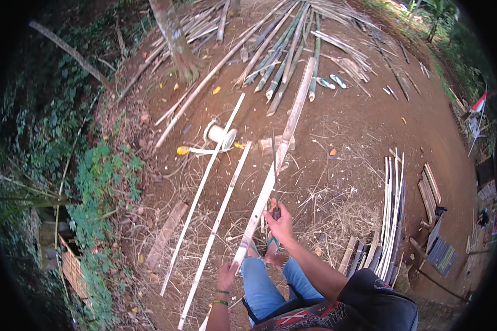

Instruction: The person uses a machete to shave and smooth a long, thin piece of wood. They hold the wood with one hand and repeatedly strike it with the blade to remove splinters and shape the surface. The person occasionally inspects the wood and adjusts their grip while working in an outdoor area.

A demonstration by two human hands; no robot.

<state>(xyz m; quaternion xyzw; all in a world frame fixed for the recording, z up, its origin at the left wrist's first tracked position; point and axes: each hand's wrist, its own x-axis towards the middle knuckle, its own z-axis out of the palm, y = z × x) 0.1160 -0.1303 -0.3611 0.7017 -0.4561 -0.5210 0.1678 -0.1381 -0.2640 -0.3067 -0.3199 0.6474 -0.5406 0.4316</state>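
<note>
My left hand [226, 277], with bands on its wrist, is closed round the near end of a long split bamboo strip [255, 219]. The strip slants away from me to the far middle, resting on a short wooden block [269, 145]. In my right hand [282, 225] is the dark handle of a long, thin-bladed knife [275, 171]. Its blade points away from me and lies along or just over the strip's right side; contact is unclear. Two slender pale bamboo strips [220, 212] lie on the ground to the left.
Beyond stand a pile of green bamboo poles [284, 55], a pair of flip-flops [331, 82] and a tree trunk [174, 41]. A white spool [217, 134] lies left of the block. Bundled thin strips [391, 212] are on the right. Shavings [337, 220] litter the soil.
</note>
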